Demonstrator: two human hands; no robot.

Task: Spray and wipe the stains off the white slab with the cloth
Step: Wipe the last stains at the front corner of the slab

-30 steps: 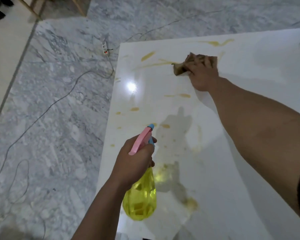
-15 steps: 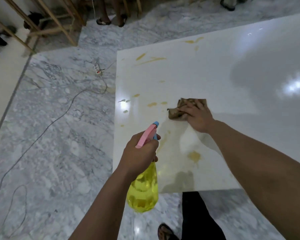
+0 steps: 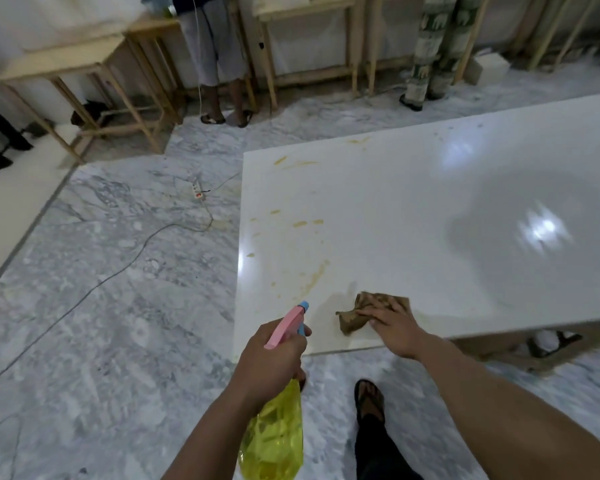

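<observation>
The white slab (image 3: 413, 216) lies glossy on the marble floor, with yellow-brown stains (image 3: 307, 223) along its left side and a smeared streak (image 3: 314, 282) near the front left. My right hand (image 3: 394, 325) presses flat on a crumpled brown cloth (image 3: 354, 315) at the slab's near edge. My left hand (image 3: 272, 362) grips a yellow spray bottle (image 3: 274, 441) with a pink trigger and blue nozzle, held over the floor just off the slab's near left corner.
A power strip (image 3: 197, 191) and its cable (image 3: 118, 271) trail over the grey marble floor left of the slab. Wooden tables (image 3: 84, 74) and two standing people (image 3: 219, 57) line the far wall. My sandalled foot (image 3: 369, 400) stands close to the slab's front edge.
My right hand has dragged the cloth from the far stains back to the slab's near edge. The view has pulled back and tilted up. The bottle stays gripped in my left hand.
</observation>
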